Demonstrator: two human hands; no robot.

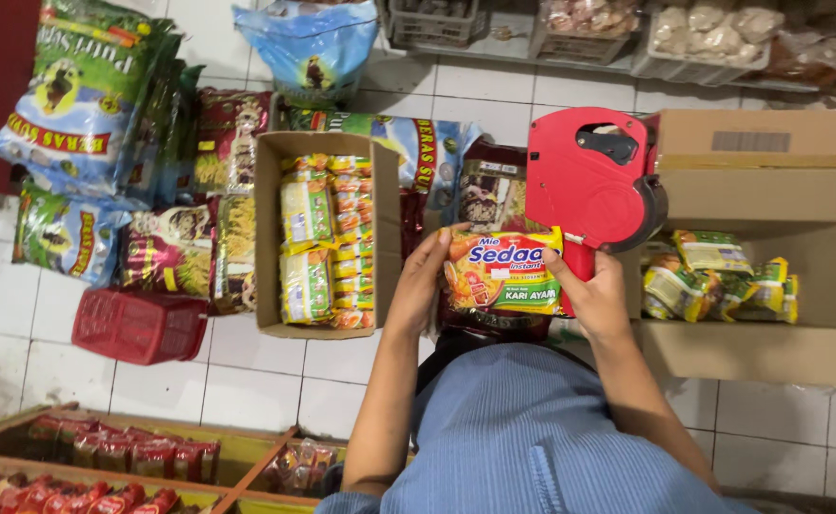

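Note:
My left hand (420, 282) grips the left edge of a yellow instant noodle packet (501, 271), held flat above my lap. My right hand (596, 297) holds the handle of a red price-label gun (593, 177), whose head rests against the packet's upper right edge. A cardboard box (268, 238) to the left holds several stacked noodle packets (326, 243). Another open cardboard box (761, 343) on the right holds a few loose noodle packets (718, 276).
Rice sacks (85, 95) and snack bags lie on the white tiled floor at the left. A red plastic basket (139, 326) lies tipped near the left box. A wooden tray (132, 447) of red sachets stands at the bottom left. Wire baskets line the back wall.

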